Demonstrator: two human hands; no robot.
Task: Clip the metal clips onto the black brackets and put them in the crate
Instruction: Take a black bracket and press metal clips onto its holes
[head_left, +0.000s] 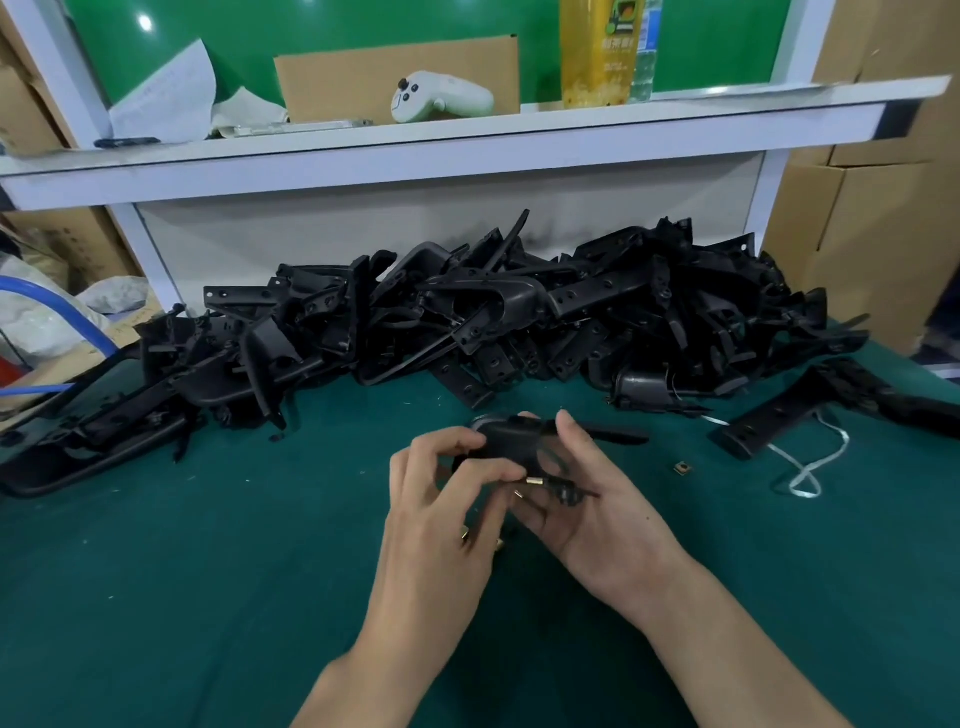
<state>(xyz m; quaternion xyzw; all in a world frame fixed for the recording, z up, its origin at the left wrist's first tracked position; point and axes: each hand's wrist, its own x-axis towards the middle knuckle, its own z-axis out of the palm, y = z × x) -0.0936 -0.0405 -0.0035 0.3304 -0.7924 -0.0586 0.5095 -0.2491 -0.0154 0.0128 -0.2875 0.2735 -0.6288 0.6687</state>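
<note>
The right hand (597, 512) curls round one black bracket (514, 441), cradling it from below above the counter (208, 571) so its near edge is steady. The left hand (441, 493) pinches a metal clip (534, 481) against that edge (likely mid-press). The pile of brackets (519, 312) lies behind the held bracket, within reach; no crate shows.
</note>
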